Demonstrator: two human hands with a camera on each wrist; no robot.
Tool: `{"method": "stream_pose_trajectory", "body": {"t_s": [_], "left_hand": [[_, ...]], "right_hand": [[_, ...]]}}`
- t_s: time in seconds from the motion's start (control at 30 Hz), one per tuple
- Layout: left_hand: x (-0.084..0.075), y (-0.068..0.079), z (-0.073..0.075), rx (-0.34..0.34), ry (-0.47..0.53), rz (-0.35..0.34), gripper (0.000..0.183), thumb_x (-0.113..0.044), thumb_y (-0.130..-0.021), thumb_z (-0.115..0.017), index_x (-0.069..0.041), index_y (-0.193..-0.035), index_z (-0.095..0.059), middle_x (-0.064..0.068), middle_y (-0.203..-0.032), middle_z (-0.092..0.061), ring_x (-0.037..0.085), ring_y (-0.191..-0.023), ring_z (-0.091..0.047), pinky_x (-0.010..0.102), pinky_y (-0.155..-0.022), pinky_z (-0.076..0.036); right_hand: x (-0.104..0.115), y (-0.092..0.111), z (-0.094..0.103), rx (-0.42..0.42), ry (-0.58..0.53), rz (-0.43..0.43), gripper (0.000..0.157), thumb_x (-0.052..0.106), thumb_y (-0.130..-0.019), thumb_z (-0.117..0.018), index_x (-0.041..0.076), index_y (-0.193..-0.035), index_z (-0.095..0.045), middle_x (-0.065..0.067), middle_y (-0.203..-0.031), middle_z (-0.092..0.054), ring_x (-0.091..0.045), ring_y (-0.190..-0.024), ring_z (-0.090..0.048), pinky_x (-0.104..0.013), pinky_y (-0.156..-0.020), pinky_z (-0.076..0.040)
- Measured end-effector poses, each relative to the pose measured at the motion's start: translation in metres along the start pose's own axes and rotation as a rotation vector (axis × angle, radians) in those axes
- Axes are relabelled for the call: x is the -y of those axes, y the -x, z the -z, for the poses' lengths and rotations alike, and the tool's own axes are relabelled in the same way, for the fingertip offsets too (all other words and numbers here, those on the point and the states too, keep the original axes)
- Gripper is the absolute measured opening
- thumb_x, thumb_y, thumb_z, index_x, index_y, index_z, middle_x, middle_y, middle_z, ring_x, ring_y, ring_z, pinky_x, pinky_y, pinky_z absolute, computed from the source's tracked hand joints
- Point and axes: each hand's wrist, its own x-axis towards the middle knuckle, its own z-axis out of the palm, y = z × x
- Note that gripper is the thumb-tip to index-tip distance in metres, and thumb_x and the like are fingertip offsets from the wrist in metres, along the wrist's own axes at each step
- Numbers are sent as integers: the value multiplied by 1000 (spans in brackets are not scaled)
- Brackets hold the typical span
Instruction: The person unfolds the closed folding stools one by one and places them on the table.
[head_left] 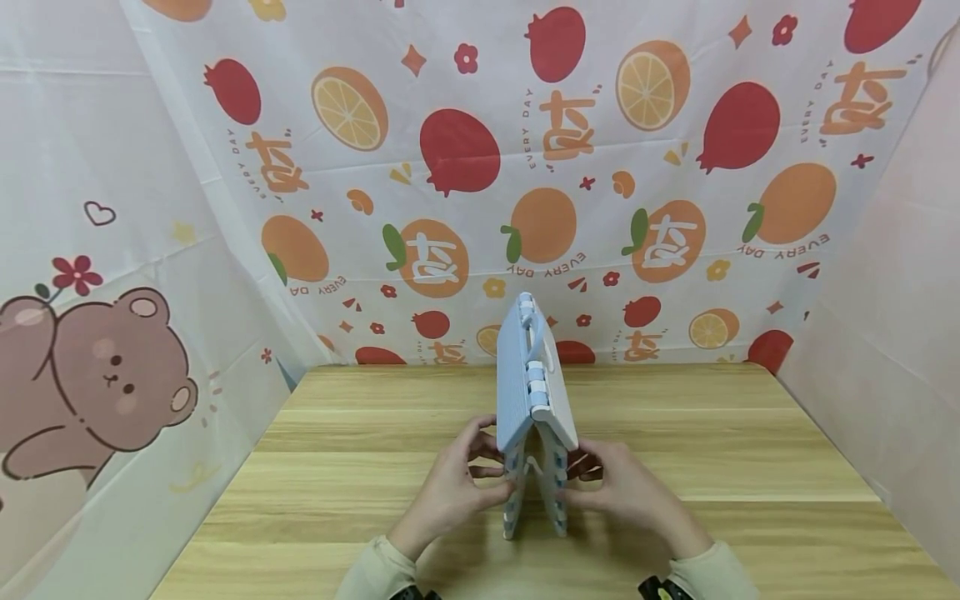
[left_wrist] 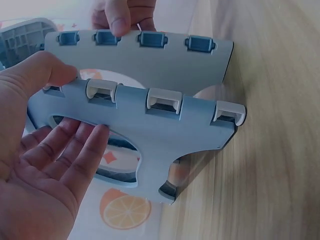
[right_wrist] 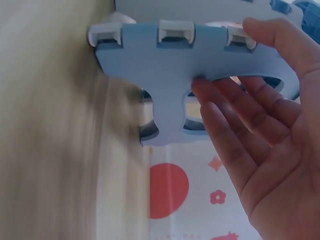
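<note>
A blue and white plastic folding stool (head_left: 513, 375) stands half folded on the wooden table, its two seat halves sloping down like a roof and a loop handle (head_left: 536, 337) at the top ridge. Below, its two leg panels stand a narrow gap apart. From the left my left hand (head_left: 453, 483) holds one blue leg panel (left_wrist: 150, 127), thumb at the clipped edge and fingers by the oval cutout. My right hand (head_left: 630, 492) holds the opposite leg panel (right_wrist: 150, 60) likewise, its fingertips partly hidden at the cutout.
The light wood table (head_left: 337, 467) extends on both sides of the stool. Behind it hangs a white cloth (head_left: 480, 83) printed with fruit. A curtain with a bear print (head_left: 120, 375) hangs at the left, and a pale curtain (head_left: 885, 333) at the right.
</note>
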Motion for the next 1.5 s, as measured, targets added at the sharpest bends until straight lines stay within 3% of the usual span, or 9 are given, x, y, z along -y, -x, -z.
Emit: {"method": "stream_pose_trajectory", "body": {"t_s": [0.17, 0.4, 0.57, 0.87, 1.13, 1.5], "left_hand": [[0, 0, 2, 7, -11, -1, 80, 2, -84, -86, -11, -153, -48, 12, -118, -73, 17, -107, -72, 32, -92, -66], [2, 1, 4, 16, -30, -34, 79, 0, -84, -86, -8, -152, -48, 14, -116, -73, 16, -106, -72, 37, -91, -67], [0, 1, 6, 24, -33, -10, 80, 1, -83, -86, -10, -152, -48, 11, -116, -73, 16, -106, -71, 36, -91, -66], [-1, 2, 10, 48, -28, 11, 82, 0, -84, -86, -13, -154, -46, 9, -116, -73, 19, -107, -70, 36, -91, -66], [-3, 3, 12, 54, -18, 18, 84, 4, -82, -85, -12, -154, -45, 9, -116, -72, 17, -105, -69, 34, -90, -66], [-1, 3, 15, 69, -28, 17, 85, 3, -82, -86, -12, -155, -44, 10, -116, -71, 20, -105, -69, 33, -90, -66]], "right_hand": [[-4, 2, 8, 7, 14, -7, 51, 32, -89, -88, 9, -131, -70, -5, -116, -79, -30, -105, -76, -50, -94, -65], [-11, 4, 13, 12, 53, 15, 47, 32, -90, -88, 11, -128, -71, 0, -113, -80, -17, -104, -76, -33, -92, -63], [-13, 6, 18, 18, 59, 14, 45, 32, -89, -88, 12, -127, -71, 2, -113, -80, -12, -103, -75, -36, -93, -63], [-13, 10, 27, 39, 70, -2, 46, 34, -89, -88, 15, -127, -71, 2, -114, -78, -18, -105, -75, -37, -93, -63], [-17, 13, 31, 47, 53, 12, 45, 30, -89, -88, 13, -126, -71, 0, -113, -78, -7, -103, -73, -31, -92, -62], [-17, 17, 36, 44, 68, -4, 47, 30, -87, -89, 12, -127, -71, 1, -113, -78, -8, -104, -73, -28, -93, -61]]}}
